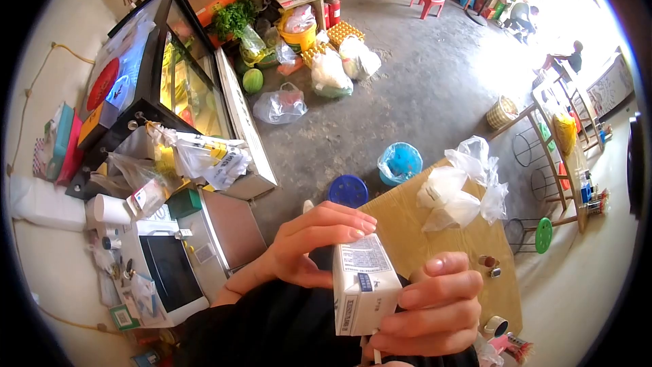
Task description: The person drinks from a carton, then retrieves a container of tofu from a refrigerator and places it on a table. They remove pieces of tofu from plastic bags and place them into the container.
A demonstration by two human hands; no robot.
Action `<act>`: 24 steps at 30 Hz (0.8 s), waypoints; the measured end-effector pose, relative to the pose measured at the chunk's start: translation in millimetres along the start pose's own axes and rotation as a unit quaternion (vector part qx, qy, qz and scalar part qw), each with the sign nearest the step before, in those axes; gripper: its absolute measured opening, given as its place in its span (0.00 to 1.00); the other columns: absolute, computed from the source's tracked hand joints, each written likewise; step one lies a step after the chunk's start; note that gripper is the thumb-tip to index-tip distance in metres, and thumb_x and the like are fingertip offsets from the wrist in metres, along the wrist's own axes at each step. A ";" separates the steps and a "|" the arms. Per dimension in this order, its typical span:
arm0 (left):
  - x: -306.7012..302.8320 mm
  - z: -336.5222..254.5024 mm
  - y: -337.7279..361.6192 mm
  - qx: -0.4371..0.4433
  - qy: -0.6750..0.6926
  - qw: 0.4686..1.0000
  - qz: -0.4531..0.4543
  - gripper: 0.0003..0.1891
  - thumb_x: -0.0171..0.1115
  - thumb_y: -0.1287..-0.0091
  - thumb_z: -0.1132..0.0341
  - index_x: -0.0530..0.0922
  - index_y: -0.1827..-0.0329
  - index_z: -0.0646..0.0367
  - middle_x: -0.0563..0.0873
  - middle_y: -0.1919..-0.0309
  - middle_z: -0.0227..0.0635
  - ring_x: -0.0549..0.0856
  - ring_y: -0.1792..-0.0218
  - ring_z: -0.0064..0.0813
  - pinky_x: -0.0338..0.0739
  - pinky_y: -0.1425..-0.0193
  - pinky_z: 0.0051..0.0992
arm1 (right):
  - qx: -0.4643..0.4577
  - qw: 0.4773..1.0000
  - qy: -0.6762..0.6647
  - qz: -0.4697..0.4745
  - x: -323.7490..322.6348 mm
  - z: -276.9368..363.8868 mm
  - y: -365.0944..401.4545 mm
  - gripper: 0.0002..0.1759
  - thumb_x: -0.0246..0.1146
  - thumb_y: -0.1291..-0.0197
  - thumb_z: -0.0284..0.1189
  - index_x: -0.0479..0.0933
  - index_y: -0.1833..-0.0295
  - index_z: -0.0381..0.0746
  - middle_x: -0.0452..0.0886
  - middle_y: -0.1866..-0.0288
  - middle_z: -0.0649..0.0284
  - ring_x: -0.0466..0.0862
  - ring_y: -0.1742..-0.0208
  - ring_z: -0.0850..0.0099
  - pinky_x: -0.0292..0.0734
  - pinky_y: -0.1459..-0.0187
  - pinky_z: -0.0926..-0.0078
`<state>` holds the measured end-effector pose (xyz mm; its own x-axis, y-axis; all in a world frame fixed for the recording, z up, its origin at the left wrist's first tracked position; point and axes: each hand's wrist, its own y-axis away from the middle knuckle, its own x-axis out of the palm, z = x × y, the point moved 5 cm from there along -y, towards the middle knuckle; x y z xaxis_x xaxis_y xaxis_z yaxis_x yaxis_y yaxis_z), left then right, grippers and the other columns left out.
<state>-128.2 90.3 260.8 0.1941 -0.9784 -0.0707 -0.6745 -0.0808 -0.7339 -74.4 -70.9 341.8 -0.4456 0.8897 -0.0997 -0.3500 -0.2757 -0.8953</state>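
Note:
A small white carton [367, 275] with printed text and a dark blue patch is held tilted just in front of my body. My left hand [316, 238] curls around its upper left side, with fingers across the top edge and the thumb against the left side. From the right, my right hand [435, 309] grips the carton's lower right side with bent fingers. Part of a thin white stick-like piece [377, 355] shows below the carton, by my right fingers; I cannot make out what it is. The carton's far side is hidden.
A wooden table [401, 224] bears white plastic bags [451, 197]. Beyond it are a blue lined bin [399, 163] and a blue stool [348, 191]. A display fridge [163, 68] stands left. Bagged goods [331, 75] lie on the floor. Two people sit near the bright doorway.

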 end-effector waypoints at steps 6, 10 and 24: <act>-3.5 -1.1 0.1 0.006 -0.036 0.999 -0.005 0.29 0.78 0.49 0.66 0.74 0.45 0.65 0.81 0.48 0.49 0.83 0.47 0.47 0.79 0.44 0.38 | -0.052 0.998 0.012 -0.045 9.3 0.4 6.9 0.08 0.75 0.56 0.33 0.82 0.73 0.59 0.80 0.69 0.87 0.78 0.60 0.84 0.66 0.50 0.77; -3.6 -3.5 -1.4 0.008 -0.046 0.999 -0.006 0.29 0.77 0.49 0.66 0.74 0.46 0.65 0.81 0.48 0.49 0.83 0.47 0.47 0.80 0.45 0.37 | -0.037 0.998 0.006 -0.047 5.5 2.4 9.0 0.09 0.76 0.59 0.31 0.82 0.73 0.58 0.81 0.69 0.88 0.78 0.61 0.84 0.66 0.50 0.78; 0.0 -3.9 -4.9 0.032 -0.059 0.998 -0.013 0.29 0.77 0.49 0.66 0.74 0.45 0.65 0.81 0.48 0.48 0.83 0.46 0.46 0.79 0.45 0.37 | -0.001 0.995 -0.061 0.074 -4.9 11.3 -20.2 0.08 0.73 0.58 0.27 0.82 0.69 0.44 0.85 0.63 0.70 0.83 0.59 0.71 0.75 0.48 0.65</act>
<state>-127.7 89.9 267.0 0.2956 -0.9467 -0.1277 -0.6220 -0.0893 -0.7779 -74.5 -73.8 365.4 -0.5891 0.7884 -0.1770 -0.2717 -0.3995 -0.8756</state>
